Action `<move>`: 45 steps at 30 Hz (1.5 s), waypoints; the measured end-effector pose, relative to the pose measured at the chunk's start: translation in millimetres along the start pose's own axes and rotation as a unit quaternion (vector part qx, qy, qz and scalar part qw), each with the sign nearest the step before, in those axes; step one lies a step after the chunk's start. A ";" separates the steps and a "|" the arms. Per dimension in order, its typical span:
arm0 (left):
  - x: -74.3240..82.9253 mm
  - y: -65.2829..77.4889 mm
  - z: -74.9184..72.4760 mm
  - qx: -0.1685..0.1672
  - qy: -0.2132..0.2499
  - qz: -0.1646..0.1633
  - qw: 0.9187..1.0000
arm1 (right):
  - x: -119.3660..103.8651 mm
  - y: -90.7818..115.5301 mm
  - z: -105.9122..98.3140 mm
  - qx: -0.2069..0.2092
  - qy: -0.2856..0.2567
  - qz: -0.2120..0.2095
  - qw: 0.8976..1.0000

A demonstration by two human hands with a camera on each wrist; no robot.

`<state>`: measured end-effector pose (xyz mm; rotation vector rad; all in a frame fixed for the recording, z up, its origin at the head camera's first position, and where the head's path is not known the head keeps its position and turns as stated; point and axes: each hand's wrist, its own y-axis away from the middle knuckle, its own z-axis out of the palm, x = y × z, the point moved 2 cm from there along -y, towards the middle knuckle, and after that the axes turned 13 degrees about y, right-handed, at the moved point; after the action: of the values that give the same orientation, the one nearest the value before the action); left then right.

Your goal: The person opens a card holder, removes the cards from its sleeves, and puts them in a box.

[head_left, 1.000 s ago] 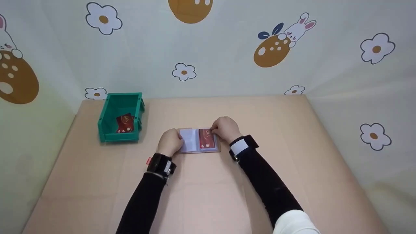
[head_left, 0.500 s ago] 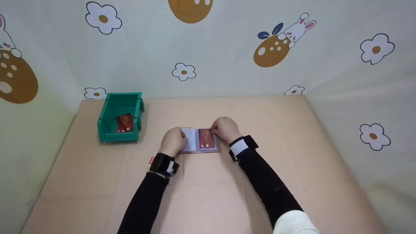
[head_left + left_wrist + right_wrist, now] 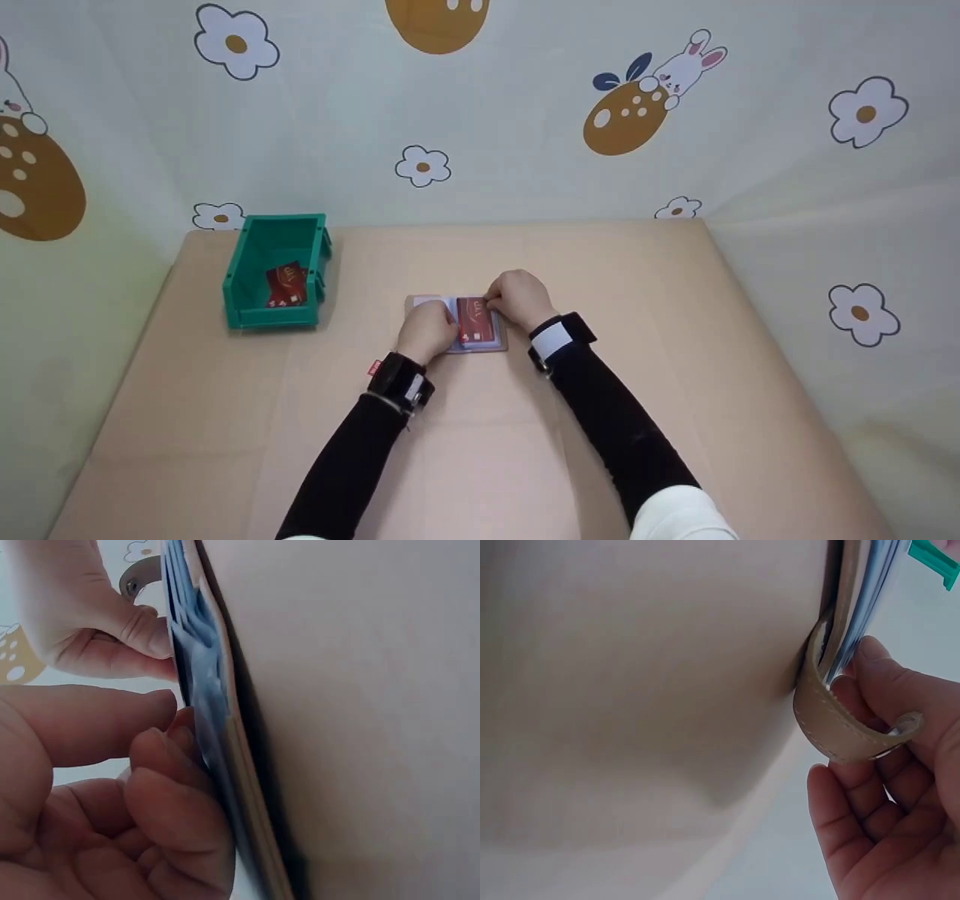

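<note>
A small tan card holder (image 3: 480,348) lies open on the table with clear page sleeves. A dark red card (image 3: 475,321) sits on its right-hand page. My right hand (image 3: 519,296) pinches the pages at the upper right edge; in the right wrist view the thumb lies on the pages, beside a tan stitched strap (image 3: 836,727). Across the left page reaches my left hand (image 3: 429,330), its curled fingertips at the card's left edge. The left wrist view shows thumb and fingers close together against the sleeve (image 3: 210,686); I cannot tell whether they pinch it.
At the back left of the table stands a green plastic bin (image 3: 274,319) with red cards (image 3: 286,283) inside. The table (image 3: 637,300) has a tan covering and backs onto a patterned wall curtain (image 3: 525,112).
My left hand has slid right, from the left page's outer edge across to the red card's left edge. My right hand has stayed at the page edge.
</note>
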<state>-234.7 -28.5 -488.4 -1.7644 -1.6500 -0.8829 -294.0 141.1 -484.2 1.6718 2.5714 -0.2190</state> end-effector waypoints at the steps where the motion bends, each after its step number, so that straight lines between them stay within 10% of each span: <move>1: 0.1 -0.5 0.8 -0.002 0.000 -0.005 1.000 | 0.1 0.0 0.1 -0.001 0.000 0.000 1.000; 45: -9.0 -7.3 -2.8 -0.050 0.035 -0.043 0.997 | 1.0 4.2 1.8 -0.004 0.016 -0.014 1.000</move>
<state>-242.4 -35.7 -493.9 -1.7176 -1.6738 -1.0706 -290.6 143.5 -486.5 1.6505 2.6175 -0.1842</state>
